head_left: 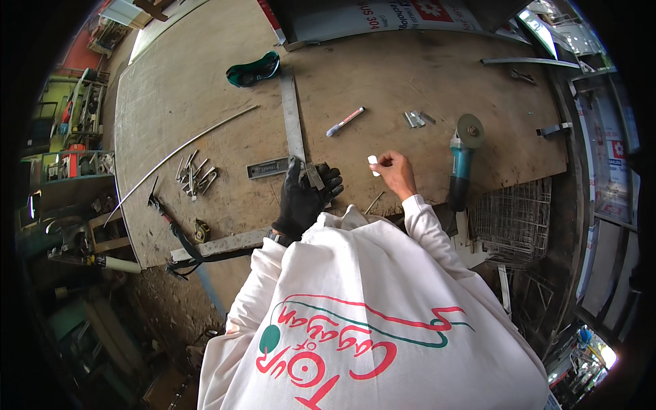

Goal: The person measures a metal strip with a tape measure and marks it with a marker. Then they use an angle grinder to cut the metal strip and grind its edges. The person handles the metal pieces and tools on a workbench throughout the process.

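My left hand [305,197], in a black glove, cradles a small flat metal piece [314,177] between thumb and fingers, just beside the foot of a steel square [292,116]. The square lies on the worktable with its dark stock [266,169] pointing left. A little to the right, my bare right hand [396,172] pinches a small white piece [374,165] between thumb and fingertips; its exact kind does not show. Beyond the hands lie a marker pen [346,121] and several short metal pieces [418,119].
An angle grinder [463,157] rests at the table's right side. Green goggles [253,70] lie far left of centre. Leftward are a long thin rod [184,152], a pile of metal pins [196,175], a cabled tool [164,210], a tape measure [201,231] and a flat bar [222,244].
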The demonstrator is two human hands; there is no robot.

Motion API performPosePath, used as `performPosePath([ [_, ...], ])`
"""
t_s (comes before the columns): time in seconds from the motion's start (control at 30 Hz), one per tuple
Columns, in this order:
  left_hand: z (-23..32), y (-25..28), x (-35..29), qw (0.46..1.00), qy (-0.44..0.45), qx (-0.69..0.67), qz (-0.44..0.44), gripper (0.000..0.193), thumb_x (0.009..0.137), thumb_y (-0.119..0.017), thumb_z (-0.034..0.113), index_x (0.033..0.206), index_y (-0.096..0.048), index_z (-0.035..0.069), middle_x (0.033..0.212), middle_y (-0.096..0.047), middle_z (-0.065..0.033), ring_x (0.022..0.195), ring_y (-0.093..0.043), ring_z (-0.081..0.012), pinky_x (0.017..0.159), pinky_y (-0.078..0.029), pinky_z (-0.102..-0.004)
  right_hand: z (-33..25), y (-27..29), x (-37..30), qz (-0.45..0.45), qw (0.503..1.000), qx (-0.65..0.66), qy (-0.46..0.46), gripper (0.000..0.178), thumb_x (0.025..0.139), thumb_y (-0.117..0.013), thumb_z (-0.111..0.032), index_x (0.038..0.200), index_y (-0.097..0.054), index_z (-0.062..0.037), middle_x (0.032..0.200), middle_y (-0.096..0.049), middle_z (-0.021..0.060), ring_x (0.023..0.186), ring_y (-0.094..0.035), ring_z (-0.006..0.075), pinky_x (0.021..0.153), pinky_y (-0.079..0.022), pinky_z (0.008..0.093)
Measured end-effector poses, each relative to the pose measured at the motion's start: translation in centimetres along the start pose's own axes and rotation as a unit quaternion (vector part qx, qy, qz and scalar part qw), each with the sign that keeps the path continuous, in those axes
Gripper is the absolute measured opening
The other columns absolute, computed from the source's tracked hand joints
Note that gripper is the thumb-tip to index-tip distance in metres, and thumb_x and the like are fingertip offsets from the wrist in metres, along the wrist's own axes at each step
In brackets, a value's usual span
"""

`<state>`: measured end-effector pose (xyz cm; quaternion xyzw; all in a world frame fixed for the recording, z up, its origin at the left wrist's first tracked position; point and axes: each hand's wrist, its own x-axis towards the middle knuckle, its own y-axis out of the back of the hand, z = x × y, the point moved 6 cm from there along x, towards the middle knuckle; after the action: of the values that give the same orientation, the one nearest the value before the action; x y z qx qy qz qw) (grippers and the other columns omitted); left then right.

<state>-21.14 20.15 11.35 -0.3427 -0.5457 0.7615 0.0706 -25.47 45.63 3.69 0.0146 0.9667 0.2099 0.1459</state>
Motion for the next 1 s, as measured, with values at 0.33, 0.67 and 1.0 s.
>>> performPosePath([
  [0.33,0.0,1.8,0.8,0.991,-0.013,0.134,0.002,0.036,0.112,-0.058,0.041,0.121,-0.065,0.006,0.096,-0.062,-0.0006,0.086,-0.064,-0.0194,0.082,-0.056,-0.0366,-2.3,4.8,4.8,0.138,0.988,-0.011,0.066,0.023,0.089,-0.083,-0.023,0.098,-0.080,-0.0016,0.089,-0.081,0.0136,0.083,-0.077,0.0244,0.076,-0.060,0.0382],
  [0.67,1.7,1.2,-2.7,0.966,-0.066,0.190,0.165,0.033,0.112,-0.057,0.040,0.117,-0.065,0.008,0.090,-0.060,0.0009,0.078,-0.060,-0.0152,0.076,-0.055,-0.0328,2.7,7.5,12.7,0.139,0.895,-0.424,0.030,0.033,0.092,-0.082,-0.027,0.118,-0.077,-0.0084,0.126,-0.066,0.0128,0.121,-0.064,0.0369,0.104,-0.050,0.0503],
  [1.0,1.8,1.6,-2.1,0.961,-0.075,0.179,0.195,0.032,0.111,-0.059,0.041,0.114,-0.065,0.010,0.093,-0.064,-0.0009,0.080,-0.063,-0.0162,0.078,-0.058,-0.0354,1.7,6.1,9.7,0.152,0.935,-0.304,0.098,0.024,0.089,-0.083,-0.014,0.110,-0.074,-0.0061,0.107,-0.072,0.0123,0.104,-0.069,0.0368,0.090,-0.054,0.0485],
])
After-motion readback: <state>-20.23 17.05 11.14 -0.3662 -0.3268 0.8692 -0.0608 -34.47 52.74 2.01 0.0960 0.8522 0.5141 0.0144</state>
